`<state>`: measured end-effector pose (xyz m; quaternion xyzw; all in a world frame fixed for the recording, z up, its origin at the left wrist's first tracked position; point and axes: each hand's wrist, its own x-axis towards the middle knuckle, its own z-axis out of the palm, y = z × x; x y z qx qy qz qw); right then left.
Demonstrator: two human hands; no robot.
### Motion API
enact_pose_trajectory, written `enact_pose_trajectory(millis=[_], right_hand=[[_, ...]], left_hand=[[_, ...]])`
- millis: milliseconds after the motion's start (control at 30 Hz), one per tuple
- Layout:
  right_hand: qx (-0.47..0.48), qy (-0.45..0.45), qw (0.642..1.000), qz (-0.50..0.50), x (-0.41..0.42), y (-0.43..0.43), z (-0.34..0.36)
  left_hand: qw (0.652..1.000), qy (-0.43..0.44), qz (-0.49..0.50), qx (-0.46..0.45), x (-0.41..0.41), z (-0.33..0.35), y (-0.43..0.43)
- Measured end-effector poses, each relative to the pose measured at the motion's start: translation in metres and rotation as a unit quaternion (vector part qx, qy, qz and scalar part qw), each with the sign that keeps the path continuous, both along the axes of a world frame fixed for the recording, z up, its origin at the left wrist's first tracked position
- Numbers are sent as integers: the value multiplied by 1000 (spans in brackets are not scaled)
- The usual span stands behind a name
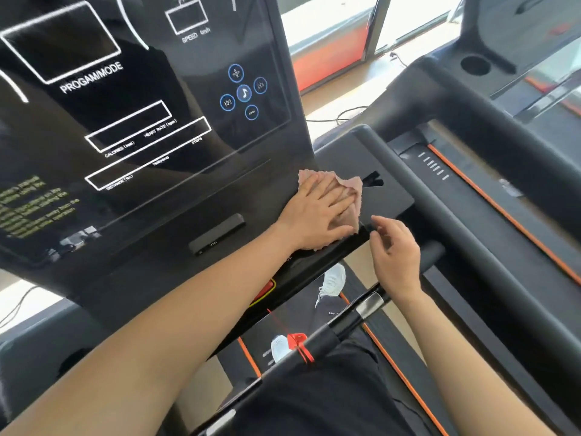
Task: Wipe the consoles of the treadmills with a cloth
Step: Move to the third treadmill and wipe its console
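A black treadmill console (pixel 135 127) with white display outlines and blue round buttons fills the upper left of the head view. My left hand (pixel 317 212) lies flat on a pink cloth (pixel 350 191), pressing it onto the console's lower right corner. The cloth shows around and beyond the fingertips. My right hand (pixel 396 250) hovers just right of it by the console's edge, fingers loosely curled and apart, holding nothing.
A thick black handrail (pixel 440 215) runs diagonally right of the console. A second treadmill (pixel 509 158) with an orange-edged belt and a cup holder (pixel 474 64) stands at right. A red safety clip (pixel 297 341) hangs on the front bar. White shoes show below on the belt.
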<state>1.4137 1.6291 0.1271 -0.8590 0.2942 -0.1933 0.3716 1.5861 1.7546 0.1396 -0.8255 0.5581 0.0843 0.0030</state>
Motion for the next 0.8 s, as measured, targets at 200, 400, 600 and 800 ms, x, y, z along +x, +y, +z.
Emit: enact_pose_trajectory(millis=[200,400,600,800], right_hand=[[-48,-25,995,80,14,3,21],[-235,58,927,285,59,3,18],[-263,168,888,338,67,-6,-3],[-280,190,904,263,33,17,-14]], left_hand=[[965,114,32,-235,-11,12,52],[950,23,264,-162,-58,10,132],[922,-14,367,-122,-90,2,177],[912,-32,388,-133,-103,-6,193]])
